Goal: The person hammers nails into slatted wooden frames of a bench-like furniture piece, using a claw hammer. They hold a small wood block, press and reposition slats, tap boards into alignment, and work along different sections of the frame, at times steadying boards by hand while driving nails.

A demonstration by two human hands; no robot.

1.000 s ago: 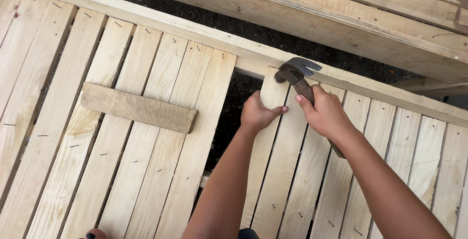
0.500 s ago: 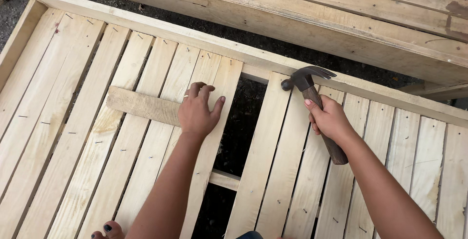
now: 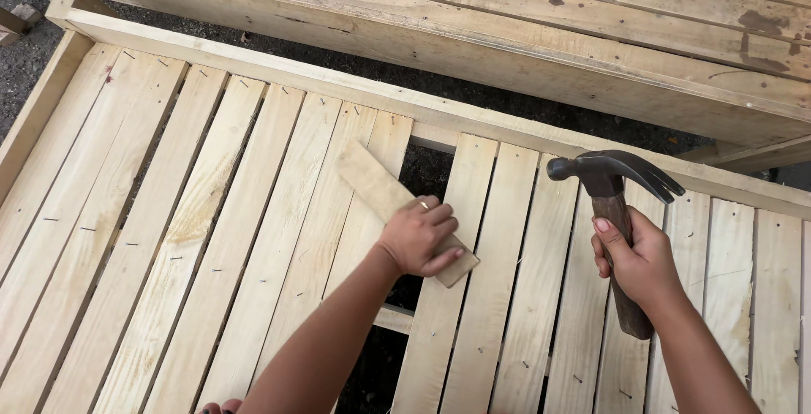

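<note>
Short wooden piece (image 3: 384,197) is in our left hand (image 3: 420,235): the fingers wrap its lower end, and it lies slantwise, reaching from the slat left of the gap across the dark gap (image 3: 422,171) in the slatted panel (image 3: 211,236). It rests loose; we see no nail in it. Our right hand (image 3: 640,260) is closed around the handle of a claw hammer (image 3: 615,203), head up and held off the wood, to the right of the gap. Most slats on either side already carry nail heads and sit tight together, so we judge the panel largely boarded. Open items: the one gap, with a crosspiece (image 3: 394,318) showing in it below the hand. Beyond the frame rail (image 3: 355,91), more rough planks (image 3: 591,17) lie over dark ground.
</note>
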